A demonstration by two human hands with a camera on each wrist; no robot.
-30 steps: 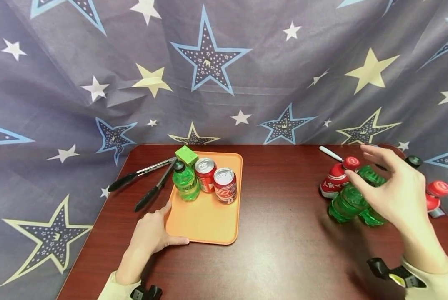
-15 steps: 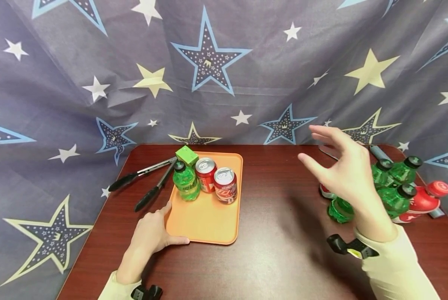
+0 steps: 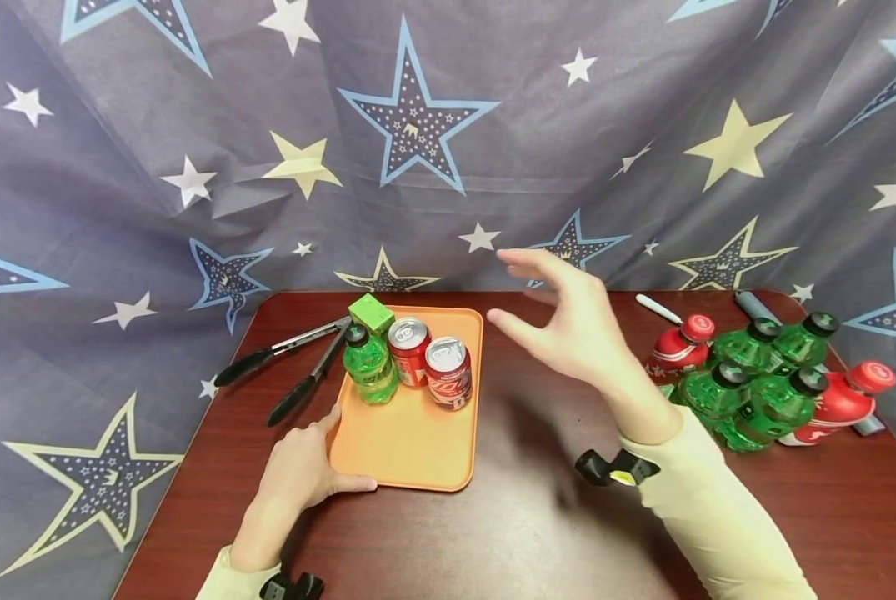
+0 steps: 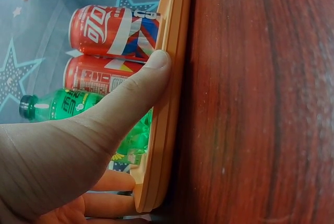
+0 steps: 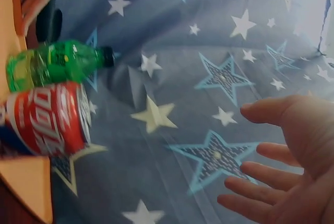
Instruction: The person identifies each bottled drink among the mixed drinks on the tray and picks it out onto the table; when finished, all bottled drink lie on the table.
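Note:
My left hand rests at the near left corner of an orange tray. Its straight thumb touches the front rim, the fingers lie along the left side. On the tray stand a green soda bottle with a black cap, a red soda can and a second red can. A bright green block sits at the back left corner. My right hand hovers right of the tray, fingers spread and holding nothing; the right wrist view shows a gap between it and the can.
Black-handled tongs lie left of the tray. At the right stand several green bottles and red-capped bottles, one red bottle among them. A white-handled utensil lies behind. A star-patterned curtain backs the table.
My right hand has moved left from above the bottles to near the tray's right side, still with nothing in it. The left hand and the tray have stayed in place.

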